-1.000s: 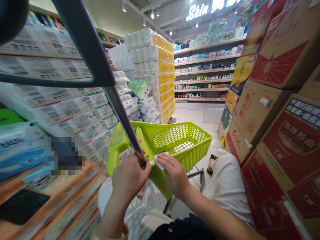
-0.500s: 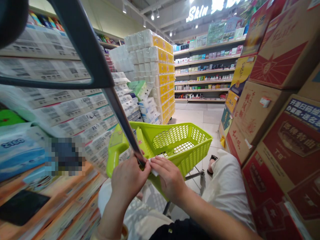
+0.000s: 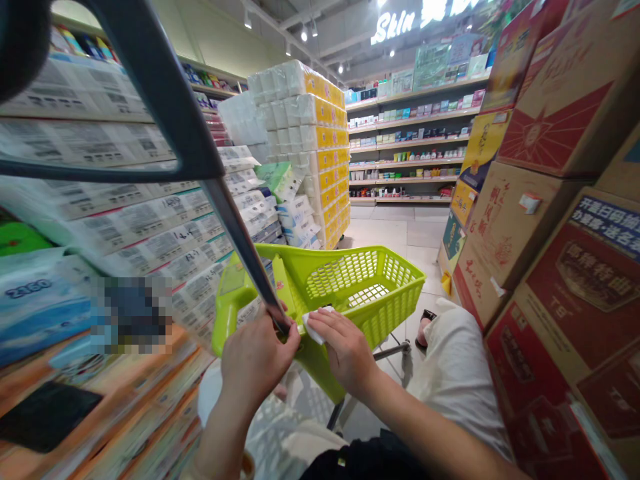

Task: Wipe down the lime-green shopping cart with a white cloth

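Observation:
A lime-green shopping basket (image 3: 380, 280) on a wheeled frame stands in the aisle in front of me. Its dark grey pull handle (image 3: 235, 227) rises from the near rim up past the camera. My left hand (image 3: 257, 350) is closed round the base of that handle. My right hand (image 3: 343, 343) presses a white cloth (image 3: 314, 327) against the basket's near rim, just right of the handle, fingers curled over it.
Packs of paper goods (image 3: 140, 233) are stacked close on the left, cardboard boxes (image 3: 550, 220) close on the right. A tower of toilet rolls (image 3: 310, 133) stands ahead left. Tiled floor (image 3: 400, 233) runs to far shelves. My knee in light trousers (image 3: 450, 360) shows at the right.
My right hand with the white cloth slid left toward the handle, then back slightly right along the rim. My left hand kept its hold on the handle base.

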Action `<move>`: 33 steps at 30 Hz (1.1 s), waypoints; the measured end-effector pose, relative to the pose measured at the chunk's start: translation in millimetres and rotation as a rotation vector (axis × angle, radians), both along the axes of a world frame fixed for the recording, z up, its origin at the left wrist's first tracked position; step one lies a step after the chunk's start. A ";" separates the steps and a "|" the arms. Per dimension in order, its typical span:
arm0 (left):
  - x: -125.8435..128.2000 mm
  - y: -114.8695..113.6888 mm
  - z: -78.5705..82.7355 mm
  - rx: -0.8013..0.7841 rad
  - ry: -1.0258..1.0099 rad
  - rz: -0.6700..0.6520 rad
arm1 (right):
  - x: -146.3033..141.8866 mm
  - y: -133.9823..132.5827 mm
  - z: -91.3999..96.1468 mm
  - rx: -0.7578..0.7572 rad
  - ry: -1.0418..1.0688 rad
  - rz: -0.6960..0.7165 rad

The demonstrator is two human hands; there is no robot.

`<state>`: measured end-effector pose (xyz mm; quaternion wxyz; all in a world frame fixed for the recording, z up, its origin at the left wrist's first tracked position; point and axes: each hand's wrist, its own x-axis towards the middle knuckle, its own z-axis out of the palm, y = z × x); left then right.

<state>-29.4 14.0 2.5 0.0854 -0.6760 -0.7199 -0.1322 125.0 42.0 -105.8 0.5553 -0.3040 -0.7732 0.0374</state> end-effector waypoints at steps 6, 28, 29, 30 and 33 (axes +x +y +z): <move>1.6 0.5 -0.1 0.022 0.009 0.005 | 6.5 5.1 -3.7 -0.059 0.030 -0.127; 0.6 1.1 -2.0 0.049 0.016 0.007 | 6.1 5.2 -2.7 -0.040 -0.012 -0.063; 0.8 1.1 -2.1 0.052 0.015 0.007 | 8.7 7.0 -4.5 -0.054 -0.003 -0.092; 1.1 1.1 -2.2 0.054 0.013 0.008 | 9.9 7.9 -5.4 -0.068 0.004 -0.112; 1.5 1.0 -2.7 0.052 0.011 0.013 | 3.7 4.2 -1.5 -0.078 0.000 -0.089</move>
